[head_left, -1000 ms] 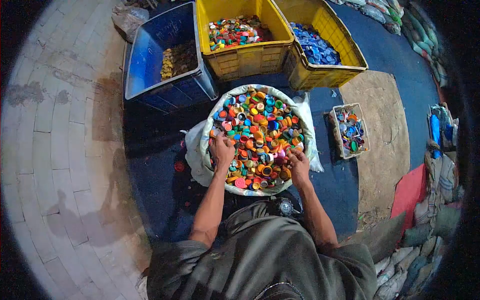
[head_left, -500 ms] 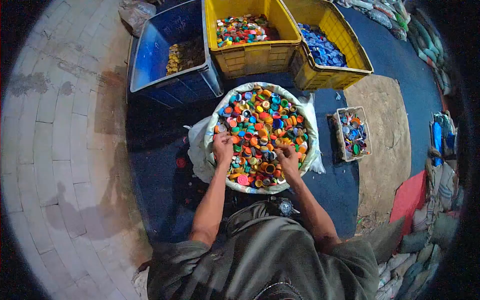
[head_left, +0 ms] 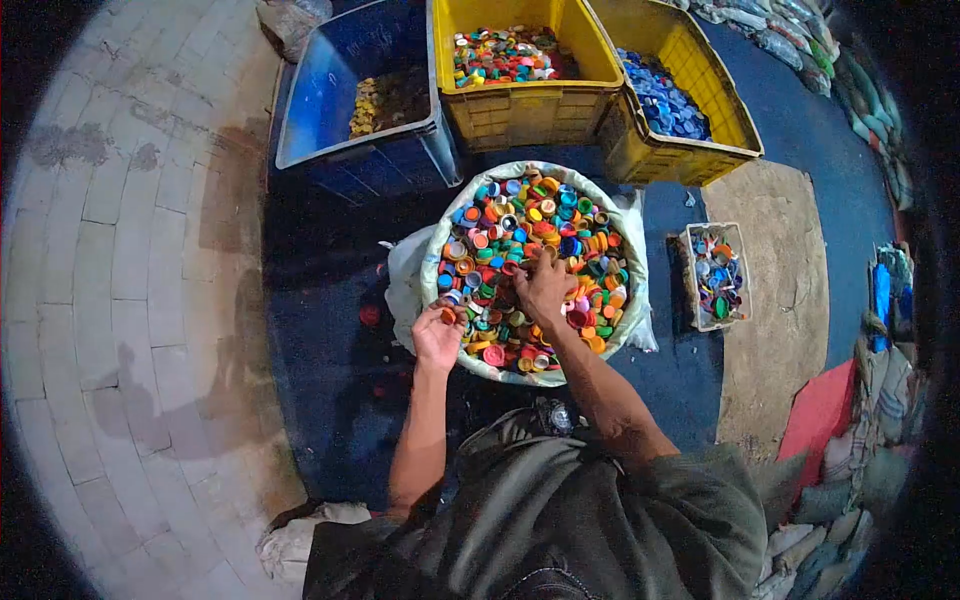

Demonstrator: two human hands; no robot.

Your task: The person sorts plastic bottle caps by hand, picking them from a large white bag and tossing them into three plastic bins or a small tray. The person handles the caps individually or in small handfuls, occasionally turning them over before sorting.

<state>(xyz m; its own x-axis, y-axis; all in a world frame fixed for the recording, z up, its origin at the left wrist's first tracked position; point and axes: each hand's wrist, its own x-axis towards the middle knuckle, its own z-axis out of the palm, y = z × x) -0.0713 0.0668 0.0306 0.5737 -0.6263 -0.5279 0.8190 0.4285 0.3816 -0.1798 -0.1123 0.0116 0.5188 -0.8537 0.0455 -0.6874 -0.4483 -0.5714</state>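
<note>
dozens of colourful plastic caps (head_left: 493, 355) fill a round, pale sack (head_left: 431, 280) with a rolled rim, set on a dark blue floor covering (head_left: 325, 420) just in front of the person. the two hands are apart from each other. the left hand (head_left: 438, 342), palm turned up at the sack's near left side, has its fingers closed on an orange cap (head_left: 448, 315). the right hand (head_left: 543, 293) is palm down over the middle of the pile, its fingers bent and touching the caps; whether it grips one, i cannot tell. beyond the sack are three big crates: a blue crate (head_left: 310, 115) with yellow and brownish pieces in it, a middle yellow crate (head_left: 535, 118) with mixed-colour caps, and a right yellow crate (head_left: 675, 162) with blue ones. right of the sack, a small white basket (head_left: 720, 323) of mixed pieces sits beside a brown mat (head_left: 775, 385).
</note>
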